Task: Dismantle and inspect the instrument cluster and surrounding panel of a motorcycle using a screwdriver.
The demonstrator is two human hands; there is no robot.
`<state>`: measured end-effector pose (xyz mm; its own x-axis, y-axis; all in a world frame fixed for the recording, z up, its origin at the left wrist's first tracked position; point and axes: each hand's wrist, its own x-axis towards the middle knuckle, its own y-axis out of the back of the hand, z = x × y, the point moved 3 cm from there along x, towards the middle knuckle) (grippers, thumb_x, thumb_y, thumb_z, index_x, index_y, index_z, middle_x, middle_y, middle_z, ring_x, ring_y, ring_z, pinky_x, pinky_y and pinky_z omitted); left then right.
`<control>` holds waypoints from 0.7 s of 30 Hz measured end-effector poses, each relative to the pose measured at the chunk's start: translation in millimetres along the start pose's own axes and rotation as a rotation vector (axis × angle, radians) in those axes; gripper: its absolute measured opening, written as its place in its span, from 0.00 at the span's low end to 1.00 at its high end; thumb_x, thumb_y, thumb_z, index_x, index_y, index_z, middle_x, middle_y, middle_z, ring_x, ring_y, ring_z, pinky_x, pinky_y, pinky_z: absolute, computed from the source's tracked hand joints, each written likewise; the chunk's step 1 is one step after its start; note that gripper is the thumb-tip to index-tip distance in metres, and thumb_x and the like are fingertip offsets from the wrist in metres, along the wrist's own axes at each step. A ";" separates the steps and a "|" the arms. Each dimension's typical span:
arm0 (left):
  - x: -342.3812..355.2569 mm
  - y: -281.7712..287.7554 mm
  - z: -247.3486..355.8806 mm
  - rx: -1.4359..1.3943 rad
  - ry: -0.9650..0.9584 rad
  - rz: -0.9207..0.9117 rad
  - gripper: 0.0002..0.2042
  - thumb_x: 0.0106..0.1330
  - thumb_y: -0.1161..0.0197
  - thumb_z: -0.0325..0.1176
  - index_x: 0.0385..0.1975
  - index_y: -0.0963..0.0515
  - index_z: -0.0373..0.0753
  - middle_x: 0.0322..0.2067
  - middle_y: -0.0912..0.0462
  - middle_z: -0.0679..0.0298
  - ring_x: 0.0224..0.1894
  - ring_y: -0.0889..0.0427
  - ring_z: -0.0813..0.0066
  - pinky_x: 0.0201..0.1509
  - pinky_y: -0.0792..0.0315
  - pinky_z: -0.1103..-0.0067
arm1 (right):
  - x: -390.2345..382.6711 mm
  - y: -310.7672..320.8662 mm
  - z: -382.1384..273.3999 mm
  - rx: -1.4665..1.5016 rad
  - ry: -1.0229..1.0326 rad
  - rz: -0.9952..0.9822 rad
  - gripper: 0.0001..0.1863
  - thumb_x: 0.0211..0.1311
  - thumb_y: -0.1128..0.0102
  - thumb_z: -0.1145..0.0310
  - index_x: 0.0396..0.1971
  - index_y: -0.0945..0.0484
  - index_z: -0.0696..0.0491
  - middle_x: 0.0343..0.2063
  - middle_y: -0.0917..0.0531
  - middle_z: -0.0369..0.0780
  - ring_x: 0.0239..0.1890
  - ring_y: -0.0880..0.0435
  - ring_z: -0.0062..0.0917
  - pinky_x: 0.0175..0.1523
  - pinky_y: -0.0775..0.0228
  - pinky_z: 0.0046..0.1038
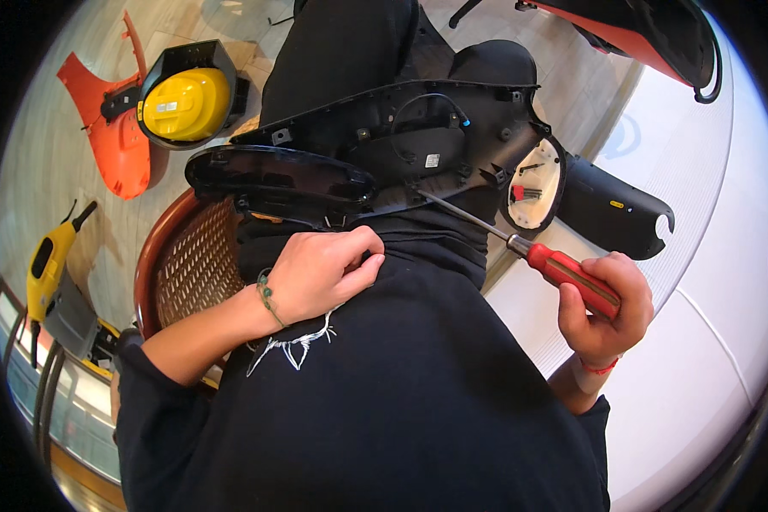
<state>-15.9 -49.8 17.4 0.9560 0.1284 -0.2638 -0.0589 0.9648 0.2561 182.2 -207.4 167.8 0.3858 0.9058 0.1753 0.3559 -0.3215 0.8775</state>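
Note:
My right hand [606, 303] grips the red handle of a long screwdriver [571, 280], whose tip reaches the lower edge of a large black plastic panel [375, 136] across my lap. A glossy dark oval part [277, 179] lies along the panel's left end. My left hand [333, 264], with curled fingers, rests on my black clothing just below the panel; whether anything is inside it is hidden. To the panel's right, an oval dish-like part [529, 186] holds small black and red pieces, beside another black panel [614, 205].
An orange plastic part [120, 154] and a yellow item in a black housing [183, 102] lie on the wooden floor [102, 239]. A yellow-and-grey part [51, 264] is at left. I sit on a wicker chair [179, 264] beside a white platform [691, 367]; a black-and-red part [648, 34] is at upper right.

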 end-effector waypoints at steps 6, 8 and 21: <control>4.1 3.2 2.1 0.046 -0.004 -0.062 0.04 0.61 0.40 0.32 0.31 0.26 0.41 0.18 0.23 0.64 0.21 0.21 0.66 0.25 0.29 0.73 | -2.8 -0.7 -0.3 0.025 0.003 0.035 0.17 0.38 0.32 0.75 0.32 0.26 0.57 0.16 0.22 0.39 0.12 0.29 0.23 0.20 0.40 0.22; 4.6 1.3 0.9 0.056 -0.019 -0.065 0.04 0.61 0.40 0.32 0.31 0.26 0.41 0.18 0.23 0.64 0.21 0.21 0.65 0.25 0.28 0.73 | -3.9 -1.2 0.4 0.032 -0.017 0.039 0.16 0.39 0.32 0.75 0.32 0.26 0.57 0.16 0.22 0.39 0.12 0.29 0.24 0.20 0.40 0.22; 8.3 2.1 3.0 0.072 -0.059 -0.084 0.04 0.61 0.40 0.32 0.30 0.27 0.41 0.20 0.21 0.63 0.24 0.19 0.64 0.27 0.27 0.72 | 3.0 1.5 -17.1 -0.104 -0.031 -0.107 0.20 0.39 0.23 0.68 0.29 0.27 0.54 0.15 0.23 0.36 0.12 0.28 0.25 0.20 0.40 0.24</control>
<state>-7.2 -47.4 18.6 0.9721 0.0319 -0.2325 0.0410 0.9524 0.3022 169.4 -200.4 177.2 0.3775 0.9236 0.0660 0.3065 -0.1919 0.9323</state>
